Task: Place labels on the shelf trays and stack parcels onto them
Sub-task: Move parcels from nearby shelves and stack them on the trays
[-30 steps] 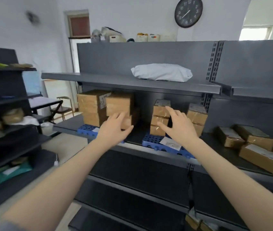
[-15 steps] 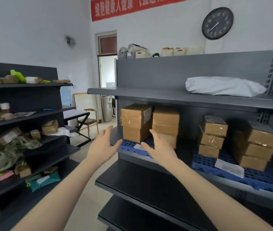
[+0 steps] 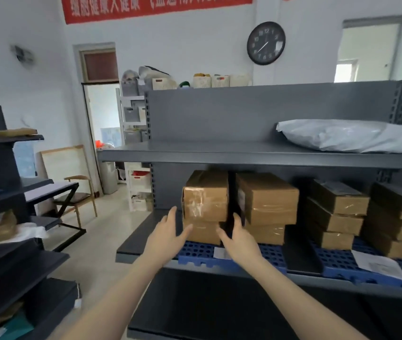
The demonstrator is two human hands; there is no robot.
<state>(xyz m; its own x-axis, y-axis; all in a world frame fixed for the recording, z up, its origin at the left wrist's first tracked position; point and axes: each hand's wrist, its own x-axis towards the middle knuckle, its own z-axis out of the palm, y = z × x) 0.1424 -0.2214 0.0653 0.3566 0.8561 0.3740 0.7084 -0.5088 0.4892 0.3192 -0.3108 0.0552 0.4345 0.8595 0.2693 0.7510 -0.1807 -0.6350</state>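
Both hands flank the lower parcel of a 2-box stack at the centre of the frame

The left hand (image 3: pixel 168 233) and right hand (image 3: pixel 238 239) are spread with straight fingers and hold nothing, 1 on each side of the lower parcel (image 3: pixel 205 233); whether they touch it cannot be told. It sits under an upper parcel (image 3: pixel 206 196) on a blue tray (image 3: pixel 200 253) on the middle shelf (image 3: pixel 133 244), with a white label (image 3: pixel 220 252) on the tray beside the right hand. A second stack (image 3: pixel 266 204) stands just right on that tray. At lower right, another tray (image 3: pixel 342 265) carries 2 stacks. A grey mailing bag (image 3: pixel 349 138) lies on the shelf above
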